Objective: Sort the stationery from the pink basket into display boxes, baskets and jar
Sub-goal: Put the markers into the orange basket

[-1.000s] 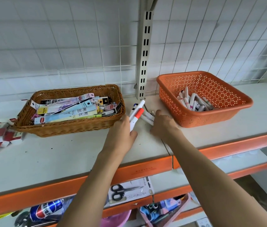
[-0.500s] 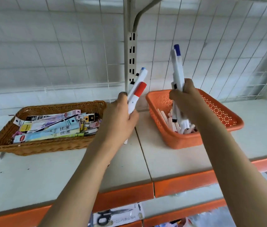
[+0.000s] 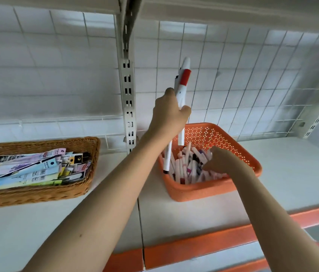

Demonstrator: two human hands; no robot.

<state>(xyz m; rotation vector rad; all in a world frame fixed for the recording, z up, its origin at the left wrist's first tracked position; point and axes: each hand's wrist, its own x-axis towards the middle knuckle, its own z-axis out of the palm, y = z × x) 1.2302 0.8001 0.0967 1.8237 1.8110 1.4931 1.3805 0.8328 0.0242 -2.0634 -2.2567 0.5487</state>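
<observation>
The left hand (image 3: 169,112) grips two white markers (image 3: 182,85) upright above the orange basket (image 3: 209,188) on the shelf (image 3: 291,173). The right hand (image 3: 220,160) reaches into that basket's heap of markers; its fingers are hidden, so its grip cannot be told. A wicker basket (image 3: 37,195) of packaged stationery sits left.

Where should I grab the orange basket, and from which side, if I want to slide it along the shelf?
Grip the orange basket by its front rim, from the front. That rim faces you and is bare, while the left hand holds markers above the back left corner and the right hand is inside.
</observation>
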